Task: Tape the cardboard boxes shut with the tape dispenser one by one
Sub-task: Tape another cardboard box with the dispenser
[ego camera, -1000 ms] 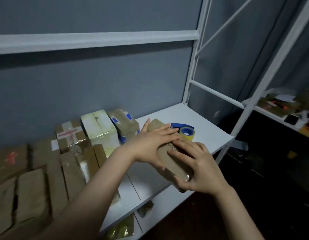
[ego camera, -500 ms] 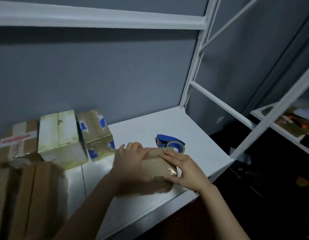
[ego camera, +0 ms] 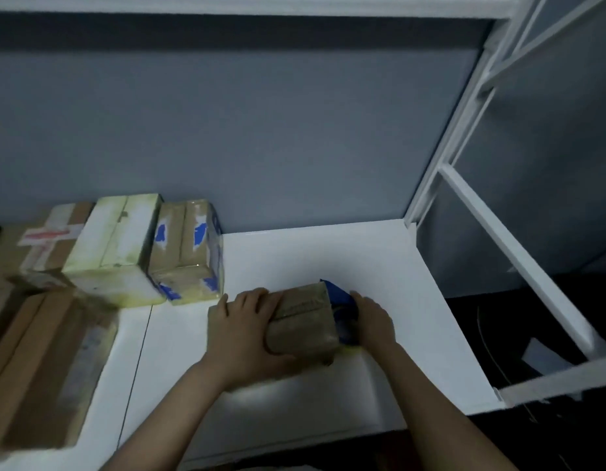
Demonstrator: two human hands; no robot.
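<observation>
A small brown cardboard box (ego camera: 303,321) lies on the white shelf (ego camera: 328,260), with tape across its top. My left hand (ego camera: 242,331) grips its left end, fingers over the top and thumb at the near side. Right behind the box's right end sits the blue tape dispenser (ego camera: 342,309). My right hand (ego camera: 373,317) covers the dispenser, fingers curled over it. A sliver of yellow tape roll shows under that hand.
Several taped boxes stand at the back left: a brown one with blue patches (ego camera: 188,249), a pale yellow one (ego camera: 115,246), one with red-marked tape (ego camera: 52,239). A long brown box (ego camera: 40,365) lies at the near left. White rack posts (ego camera: 464,110) rise at right.
The box came down onto the shelf and turned. My right hand left the box's top and moved right onto the tape dispenser. The view tilted down toward the shelf.
</observation>
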